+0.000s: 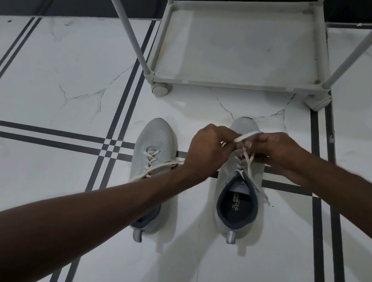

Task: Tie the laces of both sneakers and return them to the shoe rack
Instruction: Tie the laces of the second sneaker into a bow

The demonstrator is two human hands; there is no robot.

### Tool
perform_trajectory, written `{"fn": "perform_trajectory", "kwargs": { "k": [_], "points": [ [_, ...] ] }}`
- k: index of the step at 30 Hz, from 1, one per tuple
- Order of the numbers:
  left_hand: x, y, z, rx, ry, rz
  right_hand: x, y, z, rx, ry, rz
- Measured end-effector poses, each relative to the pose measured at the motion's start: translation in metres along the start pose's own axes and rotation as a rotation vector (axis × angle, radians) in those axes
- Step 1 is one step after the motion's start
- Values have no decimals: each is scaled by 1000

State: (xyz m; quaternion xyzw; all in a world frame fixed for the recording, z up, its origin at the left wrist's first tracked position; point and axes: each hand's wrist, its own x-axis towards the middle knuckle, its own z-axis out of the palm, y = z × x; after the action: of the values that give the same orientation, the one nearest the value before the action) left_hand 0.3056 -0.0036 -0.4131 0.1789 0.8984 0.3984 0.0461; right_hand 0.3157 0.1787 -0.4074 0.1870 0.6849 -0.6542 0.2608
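Two pale grey sneakers with dark blue linings stand side by side on the floor, toes pointing toward the rack. Over the right sneaker [235, 212], my left hand [208, 149] and my right hand [275, 152] each pinch a white lace [246, 136] above its tongue. One lace end trails off that shoe's right side. The left sneaker [155, 145] has loose laces spread across its top, and my left forearm crosses over its heel. The grey shoe rack [234, 88] stands just beyond the toes, its bottom shelf bare.
The floor is white marble-look tile with dark stripe lines. The rack's slanted grey poles [124, 16] rise at left and right, and its round feet [161, 88] rest on the floor. A dark skirting band runs along the wall behind.
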Motion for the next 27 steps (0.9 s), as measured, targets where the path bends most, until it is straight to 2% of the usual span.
{"fn": "perform_trajectory", "kwargs": {
  "k": [2, 5, 6, 8, 10, 12, 14, 16, 19, 23, 27],
  "points": [
    [-3, -4, -4, -232, -23, -256, -1, 1, -7, -138, 211, -109],
    [-10, -14, -9, -576, -145, -749, -2, 3, -24, -161, 291, -150],
    [-12, -18, -12, -599, -210, -896, -2, 4, -30, -254, 287, -179],
    [-16, -28, -17, -538, -306, -1049, -3, 10, -42, -719, 291, -291],
    [-18, -39, -19, -384, -295, -965, -7, 16, -49, -1024, 314, -348],
    [-19, -44, -16, -53, -251, -641, -8, 25, -53, -1052, 232, -347],
    [-20, -37, -6, 170, -338, -260, -6, 32, -50, -1021, 77, -293],
    [-20, -32, 7, 273, -439, -87, -6, 35, -44, -1027, -30, -248],
    [-13, -31, 13, 353, -439, -21, -7, 37, -37, -1116, -106, -241],
    [-8, -21, 7, 251, -399, 19, -12, 36, -23, -1116, -197, -231],
    [-7, -11, 5, 208, -454, 15, -17, 39, -16, -1224, -153, -331]
  ]
}}
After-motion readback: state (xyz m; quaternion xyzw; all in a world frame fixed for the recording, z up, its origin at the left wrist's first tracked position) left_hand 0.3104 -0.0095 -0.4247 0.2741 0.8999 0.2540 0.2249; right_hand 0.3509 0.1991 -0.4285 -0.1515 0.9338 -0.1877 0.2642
